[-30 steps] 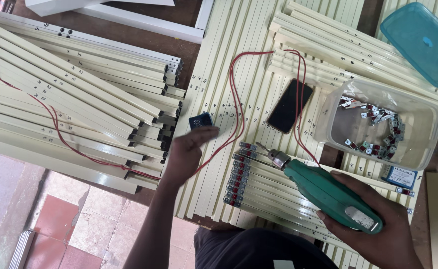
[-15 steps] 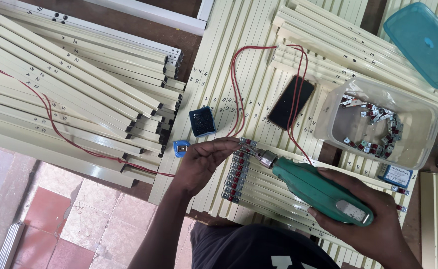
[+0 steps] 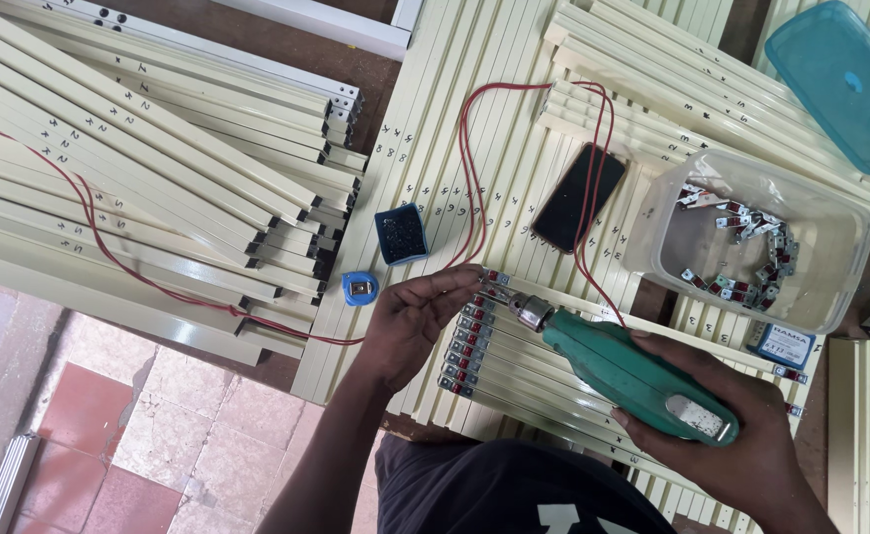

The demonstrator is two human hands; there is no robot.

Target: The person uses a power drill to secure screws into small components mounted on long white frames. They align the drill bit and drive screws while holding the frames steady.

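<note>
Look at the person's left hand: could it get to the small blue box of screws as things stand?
Probably yes. The left hand rests by the brackets, and the small blue box sits just beyond its fingers with its top open. Only bare cream slats and a red wire lie nearby; nothing covers the box.

Workshop, assembly area: stacked cream metal channel bars [image 3: 138,168] at 10 o'clock; clear plastic tub of small metal brackets [image 3: 751,242] at 2 o'clock; green electric screwdriver [image 3: 633,376] at 5 o'clock.
</note>
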